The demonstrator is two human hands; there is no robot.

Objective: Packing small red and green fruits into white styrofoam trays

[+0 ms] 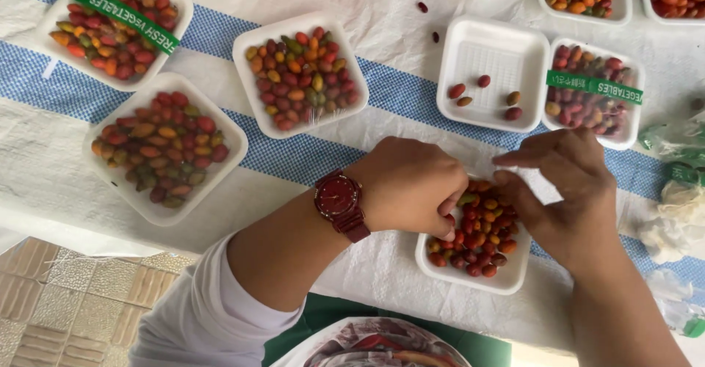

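Note:
A white foam tray (pixel 507 279) full of small red, orange and green oval fruits lies in front of me. My left hand (pixel 413 185), with a dark red wristwatch (pixel 340 204) on the wrist, rests fingers curled on the tray's left side, touching the fruits. My right hand (pixel 569 191) hovers over the tray's right edge, fingers extended to the left and pinching what looks like thin clear film; the film is hard to see.
Several white trays of the same fruits lie on a white and blue checked cloth (pixel 382 88): two unwrapped (pixel 158 147) (pixel 299 73), two with green label bands (pixel 114 26) (pixel 595 92). A nearly empty tray (pixel 492 73) holds a few fruits. Crumpled plastic (pixel 675 213) lies at right.

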